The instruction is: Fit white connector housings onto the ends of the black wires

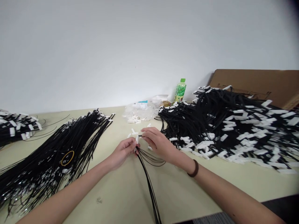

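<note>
My left hand (125,151) is closed, pinching a small white plastic connector (137,138) between thumb and fingers. Several thin black cables (149,183) run out below this hand, some hanging toward the table's front edge and some looping to the right. At the connector's right side, my right hand (160,143) has its fingers closed around the tip of one black cable, whose dark end points at the connector. The right fingertips partly hide that cable. A few loose white pieces (129,135) lie on the table just behind my hands.
A long bundle of black cables (77,137) with a yellow rubber band (67,158) lies left. White-tipped cables (21,123) sit at far left, and a large heap (210,118) covers the right. Behind are a clear plastic bag (142,110), a green bottle (180,90) and cardboard (254,82).
</note>
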Demonstrator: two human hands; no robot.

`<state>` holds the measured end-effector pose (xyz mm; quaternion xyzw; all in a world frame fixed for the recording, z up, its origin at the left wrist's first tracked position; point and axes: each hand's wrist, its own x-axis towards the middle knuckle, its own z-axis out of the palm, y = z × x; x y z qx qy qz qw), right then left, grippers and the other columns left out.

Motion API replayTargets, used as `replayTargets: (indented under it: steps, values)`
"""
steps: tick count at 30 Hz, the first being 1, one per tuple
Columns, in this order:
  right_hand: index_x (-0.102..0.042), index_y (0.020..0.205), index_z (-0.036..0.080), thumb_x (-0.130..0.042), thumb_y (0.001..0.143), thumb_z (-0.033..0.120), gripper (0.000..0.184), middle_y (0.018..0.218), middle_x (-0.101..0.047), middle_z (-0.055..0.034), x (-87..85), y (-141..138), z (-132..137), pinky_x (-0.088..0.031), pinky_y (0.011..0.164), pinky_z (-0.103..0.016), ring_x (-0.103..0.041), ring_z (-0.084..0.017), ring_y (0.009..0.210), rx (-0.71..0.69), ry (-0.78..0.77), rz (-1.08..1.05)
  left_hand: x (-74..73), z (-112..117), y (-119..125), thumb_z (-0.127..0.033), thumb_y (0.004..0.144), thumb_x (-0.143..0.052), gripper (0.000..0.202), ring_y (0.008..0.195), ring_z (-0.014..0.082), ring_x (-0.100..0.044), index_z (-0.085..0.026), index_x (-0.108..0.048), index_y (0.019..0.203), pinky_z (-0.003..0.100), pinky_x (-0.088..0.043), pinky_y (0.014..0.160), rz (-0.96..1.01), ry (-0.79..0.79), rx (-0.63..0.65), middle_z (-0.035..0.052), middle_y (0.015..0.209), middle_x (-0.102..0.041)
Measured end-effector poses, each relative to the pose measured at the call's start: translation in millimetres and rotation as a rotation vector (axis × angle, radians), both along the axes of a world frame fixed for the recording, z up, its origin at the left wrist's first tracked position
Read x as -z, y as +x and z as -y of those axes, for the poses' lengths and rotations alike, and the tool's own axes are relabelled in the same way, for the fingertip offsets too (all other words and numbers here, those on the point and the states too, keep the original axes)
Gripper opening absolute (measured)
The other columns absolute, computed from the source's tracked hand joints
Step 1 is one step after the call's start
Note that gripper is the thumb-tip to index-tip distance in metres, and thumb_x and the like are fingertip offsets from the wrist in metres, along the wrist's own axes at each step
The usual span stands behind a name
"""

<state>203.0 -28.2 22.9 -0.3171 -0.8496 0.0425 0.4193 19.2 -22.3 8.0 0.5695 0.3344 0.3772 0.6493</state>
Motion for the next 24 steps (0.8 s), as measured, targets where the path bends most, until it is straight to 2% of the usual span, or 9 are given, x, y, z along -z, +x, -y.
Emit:
replayTargets:
  steps: [2, 5, 9, 11, 13, 17, 19, 21, 24]
  values:
    - [-0.051, 0.110, 0.017, -0.039, 0.088, 0.014, 0.025, 0.118, -0.051, -0.0112, 0.2, 0, 1, -0.038, 0.097, -0.043, -0.040, -0.020, 0.116, 0.032, 0.101, 0.044, 0.0, -1, 0, -0.036, 0.074, -0.061, 0.024, 0.063, 0.0104, -0.050, -0.014, -0.055, 0.072, 0.024, -0.041, 0.059, 0.057, -0.025, -0.064, 0.0010, 0.075, -0.052]
    - [-0.053, 0.112, 0.020, -0.043, 0.083, 0.007, 0.033, 0.123, -0.050, -0.0063, -2.9, 0, 7, -0.035, 0.101, -0.041, -0.033, -0.019, 0.124, -0.099, 0.156, 0.151, -0.3, -2, 0, -0.035, 0.072, -0.063, 0.023, 0.062, 0.0096, -0.048, -0.014, -0.054, 0.072, 0.022, -0.040, 0.057, 0.110, -0.039, -0.108, -0.0006, 0.070, -0.050]
    - [-0.060, 0.100, 0.018, -0.048, 0.083, 0.010, 0.022, 0.107, -0.061, -0.0039, 1.0, -3, 9, -0.040, 0.098, -0.035, -0.043, -0.016, 0.116, -0.291, 0.144, 0.170, -0.6, -2, 0, -0.034, 0.071, -0.065, 0.024, 0.060, 0.0082, -0.045, -0.015, -0.051, 0.067, 0.020, -0.038, 0.056, 0.142, -0.066, -0.127, -0.0022, 0.064, -0.048]
    - [-0.061, 0.096, 0.016, -0.046, 0.087, 0.012, 0.019, 0.100, -0.064, -0.0047, 4.2, -7, 8, -0.042, 0.096, -0.033, -0.049, -0.015, 0.110, -0.332, 0.094, 0.093, -0.1, -3, 0, -0.034, 0.072, -0.064, 0.024, 0.061, 0.0087, -0.045, -0.015, -0.051, 0.066, 0.020, -0.039, 0.056, 0.145, -0.056, -0.124, -0.0019, 0.064, -0.047]
    - [-0.062, 0.091, 0.017, -0.044, 0.088, 0.015, 0.019, 0.097, -0.065, -0.0055, 3.0, -9, 8, -0.045, 0.092, -0.032, -0.055, -0.014, 0.103, -0.332, -0.027, -0.058, 0.9, -3, 0, -0.035, 0.073, -0.063, 0.024, 0.062, 0.0097, -0.046, -0.014, -0.051, 0.068, 0.021, -0.040, 0.057, 0.129, -0.036, -0.105, -0.0010, 0.066, -0.048]
    - [-0.059, 0.083, 0.017, -0.047, 0.087, 0.030, 0.018, 0.082, -0.064, -0.0040, -14.7, 0, 6, -0.052, 0.077, -0.033, -0.062, -0.015, 0.081, -0.225, -0.486, -0.657, 3.1, -4, -1, -0.038, 0.074, -0.061, 0.026, 0.063, 0.0099, -0.047, -0.014, -0.053, 0.072, 0.022, -0.039, 0.056, 0.094, -0.027, -0.108, 0.0006, 0.072, -0.051]
    - [-0.056, 0.081, 0.018, -0.052, 0.084, 0.036, 0.019, 0.072, -0.058, -0.0004, -24.7, 13, 0, -0.052, 0.067, -0.030, -0.061, -0.013, 0.070, -0.164, -0.600, -0.975, 3.8, -4, -1, -0.040, 0.073, -0.061, 0.027, 0.063, 0.0100, -0.048, -0.014, -0.053, 0.072, 0.022, -0.038, 0.056, 0.070, -0.031, -0.126, 0.0009, 0.072, -0.051]
    - [-0.058, 0.082, 0.017, -0.060, 0.077, 0.038, 0.022, 0.064, -0.049, 0.0028, -30.7, 26, -8, -0.048, 0.054, -0.022, -0.053, -0.008, 0.057, -0.039, -0.519, -1.127, 4.3, -3, 0, -0.042, 0.072, -0.061, 0.029, 0.063, 0.0107, -0.048, -0.014, -0.054, 0.072, 0.023, -0.038, 0.056, 0.042, -0.031, -0.141, 0.0008, 0.069, -0.051]
    - [-0.062, 0.094, 0.018, -0.059, 0.077, 0.038, 0.026, 0.065, -0.047, 0.0022, -31.9, 36, -14, -0.030, 0.039, -0.018, -0.039, -0.006, 0.047, 0.194, -0.317, -1.067, 4.9, -3, 1, -0.044, 0.071, -0.062, 0.031, 0.062, 0.0113, -0.047, -0.014, -0.055, 0.072, 0.023, -0.038, 0.056, 0.030, -0.031, -0.161, 0.0001, 0.065, -0.050]
